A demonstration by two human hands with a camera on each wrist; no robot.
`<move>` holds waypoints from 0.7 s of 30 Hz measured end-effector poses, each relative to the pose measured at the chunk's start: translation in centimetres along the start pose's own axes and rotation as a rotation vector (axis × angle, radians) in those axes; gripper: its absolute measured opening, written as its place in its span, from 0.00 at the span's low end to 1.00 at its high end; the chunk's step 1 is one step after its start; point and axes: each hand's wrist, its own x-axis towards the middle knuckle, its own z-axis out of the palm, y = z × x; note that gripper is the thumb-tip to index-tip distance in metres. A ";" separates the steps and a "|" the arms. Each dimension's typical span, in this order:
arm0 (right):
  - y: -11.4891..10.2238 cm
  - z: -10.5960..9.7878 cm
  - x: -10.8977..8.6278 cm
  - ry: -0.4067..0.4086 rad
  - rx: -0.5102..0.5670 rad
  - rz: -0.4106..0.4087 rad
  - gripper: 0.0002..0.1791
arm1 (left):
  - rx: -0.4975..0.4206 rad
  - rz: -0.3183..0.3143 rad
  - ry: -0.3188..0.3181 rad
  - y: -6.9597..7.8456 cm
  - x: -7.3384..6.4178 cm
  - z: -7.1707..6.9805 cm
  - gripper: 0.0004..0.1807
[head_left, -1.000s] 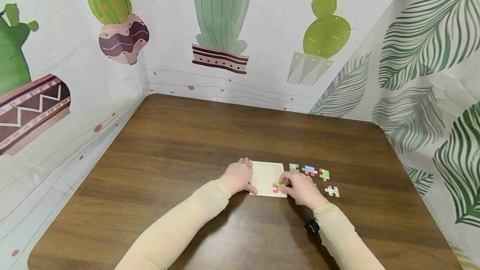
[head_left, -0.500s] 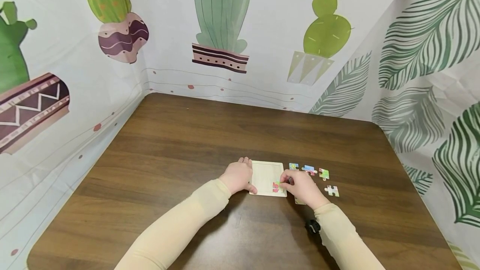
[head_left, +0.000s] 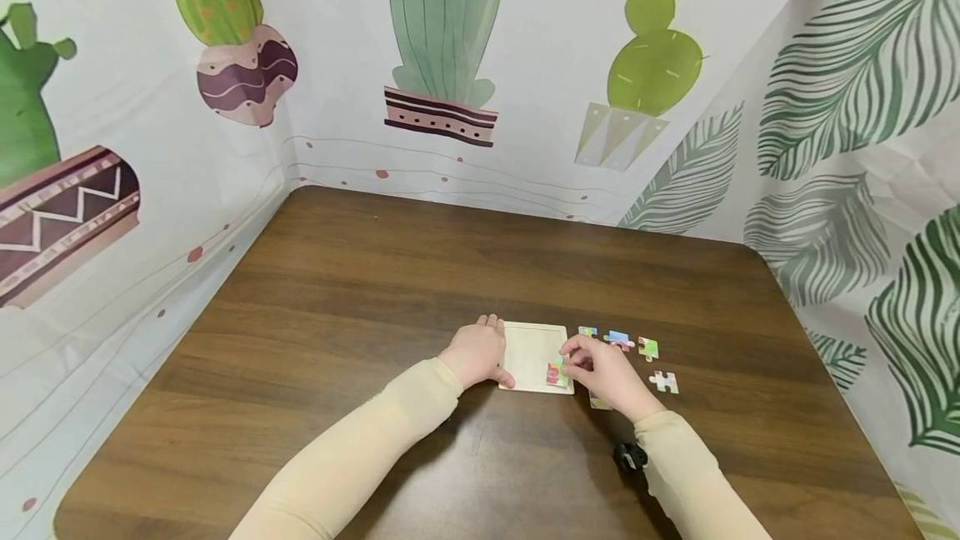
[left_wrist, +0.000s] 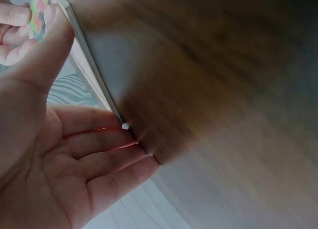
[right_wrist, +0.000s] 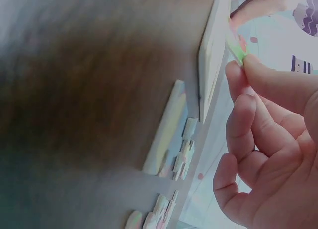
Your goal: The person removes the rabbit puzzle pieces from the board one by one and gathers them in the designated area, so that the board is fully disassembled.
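Observation:
A shallow square wooden puzzle tray (head_left: 525, 350) lies on the table, its bare bottom showing. My left hand (head_left: 480, 353) steadies it from the left side: the fingers stretch along the edge and the thumb rests at the near left corner. Thumb and forefinger of my right hand (head_left: 604, 372) pinch a red and green jigsaw piece (head_left: 554, 374) over the tray's near right corner. Seen from the right wrist, that jigsaw piece (right_wrist: 238, 49) stands tilted above the tray (right_wrist: 211, 60), and the other fingers are loosely curled.
Several loose jigsaw pieces lie right of the tray, among them a blue and pink one (head_left: 618, 340), a green one (head_left: 648, 348) and a whitish one (head_left: 664, 382). Another piece (head_left: 599, 402) is partly under the right hand in the head view. A patterned cloth (head_left: 540, 65) hangs behind the table.
The pinched jigsaw piece has tilted and shifted slightly within the same corner. My right hand and forearm have moved a little to the right. The left hand and tray stay put.

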 end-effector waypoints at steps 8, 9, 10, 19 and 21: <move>0.6 -1.5 -0.8 0.030 0.008 -0.049 0.09 | 0.008 -0.002 -0.009 0.1 0.1 0.1 0.58; 0.9 -1.7 -0.9 0.033 0.007 -0.045 0.08 | 0.010 0.000 -0.010 0.1 0.2 0.1 0.58; 1.1 -2.0 -1.1 0.035 0.007 -0.039 0.08 | 0.011 0.001 -0.011 0.1 0.1 0.1 0.58; 3.5 -3.9 -2.4 0.053 0.021 0.049 0.06 | -0.008 -0.007 -0.032 0.2 -0.3 -0.7 0.58; 3.9 -4.2 -2.7 0.068 0.015 0.053 0.06 | -0.007 -0.006 -0.031 0.3 -0.4 -0.8 0.58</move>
